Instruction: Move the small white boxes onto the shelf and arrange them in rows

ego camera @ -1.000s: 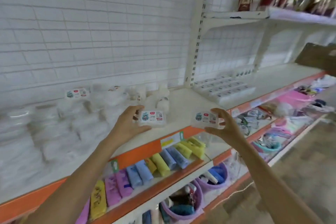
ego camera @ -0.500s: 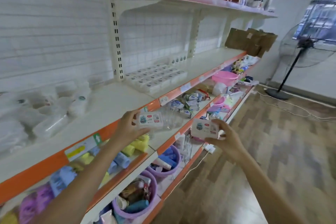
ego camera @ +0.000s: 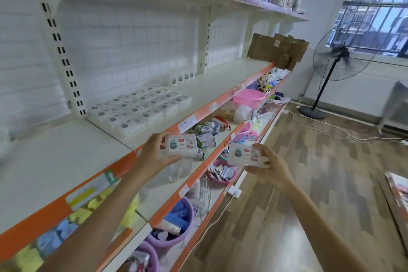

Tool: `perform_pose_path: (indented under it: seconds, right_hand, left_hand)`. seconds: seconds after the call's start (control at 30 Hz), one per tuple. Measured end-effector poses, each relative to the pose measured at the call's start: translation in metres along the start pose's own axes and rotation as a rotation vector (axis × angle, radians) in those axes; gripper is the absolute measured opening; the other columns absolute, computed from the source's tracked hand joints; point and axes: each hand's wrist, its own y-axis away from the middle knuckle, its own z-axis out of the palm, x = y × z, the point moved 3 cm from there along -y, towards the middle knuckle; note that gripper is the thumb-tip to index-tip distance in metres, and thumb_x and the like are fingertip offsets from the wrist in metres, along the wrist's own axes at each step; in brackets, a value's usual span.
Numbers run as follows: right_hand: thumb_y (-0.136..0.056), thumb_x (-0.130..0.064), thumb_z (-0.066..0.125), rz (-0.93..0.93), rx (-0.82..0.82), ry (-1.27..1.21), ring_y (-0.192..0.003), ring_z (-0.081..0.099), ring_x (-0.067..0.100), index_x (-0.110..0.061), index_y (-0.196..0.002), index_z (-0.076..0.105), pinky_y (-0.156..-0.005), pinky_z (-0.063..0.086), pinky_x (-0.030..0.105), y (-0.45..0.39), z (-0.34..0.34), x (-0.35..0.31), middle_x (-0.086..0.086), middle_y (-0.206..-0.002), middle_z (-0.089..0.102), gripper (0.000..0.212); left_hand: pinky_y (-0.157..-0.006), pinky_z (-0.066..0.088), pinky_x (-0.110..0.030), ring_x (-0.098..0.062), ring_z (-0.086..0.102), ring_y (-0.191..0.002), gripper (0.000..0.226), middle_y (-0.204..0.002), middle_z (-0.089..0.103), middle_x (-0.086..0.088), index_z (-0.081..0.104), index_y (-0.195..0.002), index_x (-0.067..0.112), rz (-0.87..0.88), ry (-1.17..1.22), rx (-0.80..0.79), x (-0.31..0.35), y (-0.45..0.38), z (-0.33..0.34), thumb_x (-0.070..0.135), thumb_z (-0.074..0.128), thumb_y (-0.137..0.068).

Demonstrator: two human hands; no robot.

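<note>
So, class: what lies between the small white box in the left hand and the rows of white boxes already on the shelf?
In the head view, only bare white shelf and its orange edge separate the held box from the rows.

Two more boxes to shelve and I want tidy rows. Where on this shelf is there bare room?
Bare shelf runs from the right end of the block of rows to the cardboard, and left of the upright post. A thin strip fronts the rows. The lower shelves are crowded.
</note>
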Motion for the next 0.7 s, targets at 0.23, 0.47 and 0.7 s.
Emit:
perform_pose_path:
  seconds: [0.23,0.47,0.7]
  right_hand:
    - [-0.07,-0.011,0.079,-0.048,-0.083,0.011,-0.093,0.052,0.01,-0.019,-0.127,0.049,-0.07,0.043,0.012,-0.124,-0.012,0.003,-0.005,-0.108,0.058,0.065]
    - [-0.071,-0.014,0.078,-0.157,-0.201,0.018,-0.104,0.055,0.021,-0.016,-0.132,0.047,-0.085,0.053,0.034,-0.228,0.016,-0.009,0.005,-0.121,0.057,0.069]
    - [-0.073,-0.02,0.078,-0.314,-0.482,0.026,-0.1,0.051,0.012,-0.022,-0.133,0.046,-0.078,0.041,0.019,-0.335,0.077,-0.021,-0.006,-0.119,0.054,0.068]
  left_hand:
    - [-0.083,0.037,-0.019,-0.015,0.049,-0.104,0.069,-0.12,0.049,-0.007,0.048,-0.125,0.007,-0.027,-0.068,0.084,-0.007,-0.094,0.016,0.022,0.082,-0.066]
    - [-0.095,0.034,-0.02,-0.017,0.048,-0.107,0.062,-0.111,0.043,0.002,0.056,-0.116,0.011,-0.117,-0.184,0.18,-0.033,-0.13,0.0,0.026,0.084,-0.063]
    - [-0.092,0.037,-0.02,-0.007,0.046,-0.103,0.068,-0.103,0.039,0.02,0.053,-0.12,0.024,-0.271,-0.267,0.191,-0.038,-0.145,0.007,0.051,0.077,-0.062]
